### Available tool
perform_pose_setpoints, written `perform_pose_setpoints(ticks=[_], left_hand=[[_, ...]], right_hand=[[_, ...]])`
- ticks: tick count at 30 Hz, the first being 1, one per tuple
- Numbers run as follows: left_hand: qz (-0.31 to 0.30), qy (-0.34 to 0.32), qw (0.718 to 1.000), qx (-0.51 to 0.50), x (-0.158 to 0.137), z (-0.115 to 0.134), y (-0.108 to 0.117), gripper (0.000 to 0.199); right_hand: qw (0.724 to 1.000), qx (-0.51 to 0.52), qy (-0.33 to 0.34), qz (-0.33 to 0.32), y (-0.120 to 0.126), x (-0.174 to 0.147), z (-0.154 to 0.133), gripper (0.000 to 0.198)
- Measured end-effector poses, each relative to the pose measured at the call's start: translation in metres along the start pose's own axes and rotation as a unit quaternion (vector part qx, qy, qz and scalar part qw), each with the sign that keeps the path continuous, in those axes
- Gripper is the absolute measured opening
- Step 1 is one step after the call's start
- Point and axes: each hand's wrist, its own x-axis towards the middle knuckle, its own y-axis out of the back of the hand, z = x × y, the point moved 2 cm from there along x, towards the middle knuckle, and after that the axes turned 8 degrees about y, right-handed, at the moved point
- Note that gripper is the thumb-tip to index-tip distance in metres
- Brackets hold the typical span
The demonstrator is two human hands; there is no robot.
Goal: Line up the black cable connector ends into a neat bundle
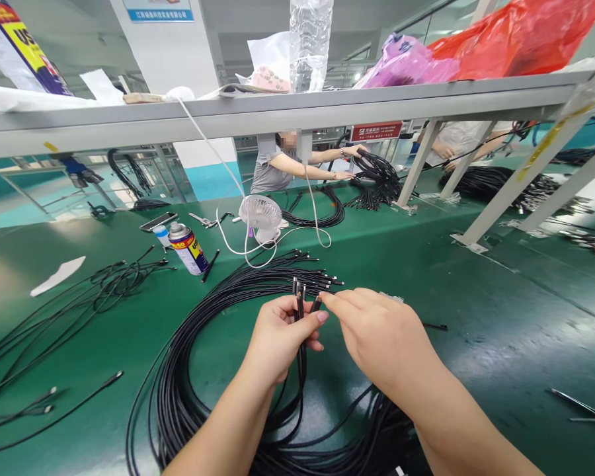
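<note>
The worker's left hand (277, 334) is closed around a small bunch of black cable ends (300, 301), connectors pointing up, while the right hand (377, 334) pinches one connector (317, 304) of that bunch between thumb and fingertip. Below both hands, the cables run down into a large black coil (188, 396) lying on the green table (476, 317). Beyond stand a small white fan (260, 217) and a spray can (187, 248); across the table, another person (277, 165) handles a cable bundle (377, 175).

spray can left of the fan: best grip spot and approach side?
Grip the spray can round its mid-body, coming from above on the right. It stands tilted with a narrow capped top; a white bottle crowds its left, a black pen lies right.
</note>
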Motion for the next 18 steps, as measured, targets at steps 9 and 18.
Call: perform_pose_setpoints(ticks=[9, 18], left_hand=[[-0.034, 0.025, 0.999, -0.030, -0.0028, 0.0033, 0.0007, 0.033], [-0.045, 0.028, 0.998, -0.043, -0.0053, 0.0062, -0.0017, 0.036]], right_hand=[[1.000, 0.022, 0.008, -0.002, 0.0062, 0.0006, 0.0069, 0.033], [0.998, 0.063, -0.015, -0.012, 0.0042, -0.0016, 0.0058, 0.028]])
